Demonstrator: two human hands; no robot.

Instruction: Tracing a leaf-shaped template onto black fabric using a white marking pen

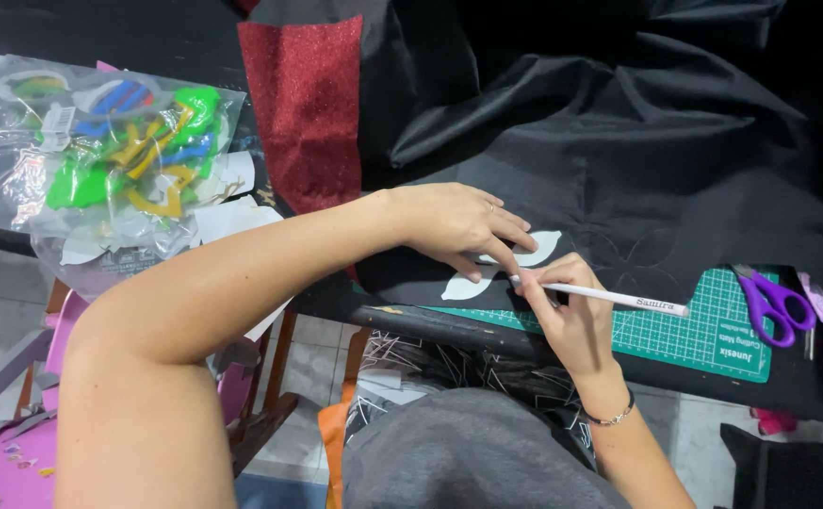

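My left hand presses flat on a white petal-shaped paper template that lies on black fabric. My right hand grips a white pencil, its tip at the template's edge near my left fingertips. Faint traced petal outlines show on the fabric just right of the template. The fabric covers part of a green cutting mat.
Purple-handled scissors lie on the mat's right end. A red glitter sheet lies at the back, left of the fabric. A clear plastic bag of colourful cut shapes sits at the left. Pink sheet material lies below left.
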